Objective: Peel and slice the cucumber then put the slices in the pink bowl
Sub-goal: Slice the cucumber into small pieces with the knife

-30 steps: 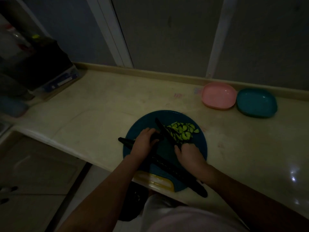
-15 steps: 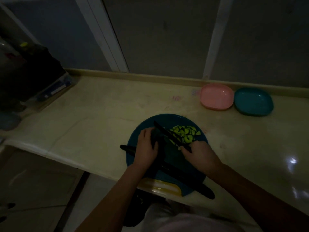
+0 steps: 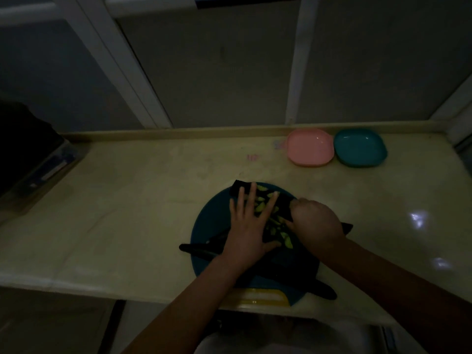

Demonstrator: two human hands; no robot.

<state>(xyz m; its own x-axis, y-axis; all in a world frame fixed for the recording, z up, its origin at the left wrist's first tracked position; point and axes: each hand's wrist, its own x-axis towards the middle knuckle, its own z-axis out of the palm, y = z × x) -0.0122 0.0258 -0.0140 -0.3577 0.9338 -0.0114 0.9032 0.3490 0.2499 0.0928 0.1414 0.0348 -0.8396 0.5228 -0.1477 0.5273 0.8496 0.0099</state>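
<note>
On dim board — left hand flat, hiding slices; right hand grips knife — handle hidden.

A dim home kitchen: pale counter (stone-like), cutting board, plastic bowls by the wall.

**A:** What do you see of the person on your screen?

**B:** I see a left hand and a right hand. Both arms are bare all the way down to the bottom edge.

**A:** Any clothes?

**B:** I see some pale cloth at the bottom middle of the frame. It is too dark to tell more.
</note>
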